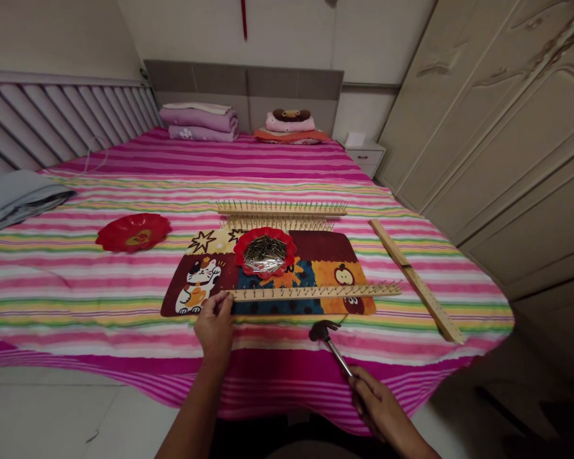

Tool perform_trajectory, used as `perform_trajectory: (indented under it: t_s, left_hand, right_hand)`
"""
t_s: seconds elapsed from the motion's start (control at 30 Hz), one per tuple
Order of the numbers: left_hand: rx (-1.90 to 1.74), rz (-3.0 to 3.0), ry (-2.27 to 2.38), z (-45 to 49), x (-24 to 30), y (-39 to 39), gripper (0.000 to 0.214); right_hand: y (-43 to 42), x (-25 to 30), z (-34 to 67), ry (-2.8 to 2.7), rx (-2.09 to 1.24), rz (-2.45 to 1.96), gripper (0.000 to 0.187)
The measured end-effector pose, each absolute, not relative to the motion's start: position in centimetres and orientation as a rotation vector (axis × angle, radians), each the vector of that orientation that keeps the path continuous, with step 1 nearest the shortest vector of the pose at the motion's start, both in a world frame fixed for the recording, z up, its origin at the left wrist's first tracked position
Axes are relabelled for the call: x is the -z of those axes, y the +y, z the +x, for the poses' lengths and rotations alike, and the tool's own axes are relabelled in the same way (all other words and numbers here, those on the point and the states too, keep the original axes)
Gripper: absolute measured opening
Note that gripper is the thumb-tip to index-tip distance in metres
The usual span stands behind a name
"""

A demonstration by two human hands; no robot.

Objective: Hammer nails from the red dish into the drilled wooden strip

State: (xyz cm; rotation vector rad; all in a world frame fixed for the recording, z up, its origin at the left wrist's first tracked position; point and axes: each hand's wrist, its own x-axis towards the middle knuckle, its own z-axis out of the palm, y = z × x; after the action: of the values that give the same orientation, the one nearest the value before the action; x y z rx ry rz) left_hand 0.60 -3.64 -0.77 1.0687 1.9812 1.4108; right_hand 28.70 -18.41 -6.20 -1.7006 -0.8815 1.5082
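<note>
A narrow wooden strip (pixel 287 293), with a row of nails sticking up from it, lies across the patterned mat (pixel 268 308). The closed fingers of my left hand (pixel 215 325) grip its left end; whether a nail is also between the fingertips is too small to tell. My right hand (pixel 375 401) is wrapped around the handle of a claw hammer (pixel 321 330). The hammer's head hangs over the near side of the bed, apart from the strip. Beyond the strip, a red scalloped bowl (pixel 239 260) on the mat holds many loose nails (pixel 265 252).
Two nail-studded wooden strips (pixel 282 211) lie behind the bowl. Bare wooden strips (pixel 418 287) rest at the right. A red plate (pixel 119 234) and grey cloth (pixel 22 197) are on the left of the striped bed (pixel 100 280). Wardrobe doors (pixel 516 146) stand along the right.
</note>
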Motion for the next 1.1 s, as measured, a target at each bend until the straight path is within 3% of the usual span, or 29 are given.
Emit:
perform_trajectory:
  t_s: [0.93, 1.1]
  left_hand:
    - [-1.555, 1.357, 1.987, 1.0, 2.6, -3.7, 0.021]
    - [-1.523, 1.461, 2.047, 1.1, 2.9, -3.4, 0.018]
  right_hand:
    - [-18.4, 6.3, 28.6, -0.893, -1.52, -1.699, 0.042]
    - [-18.6, 6.4, 28.8, -1.033, -1.374, -1.74, 0.04]
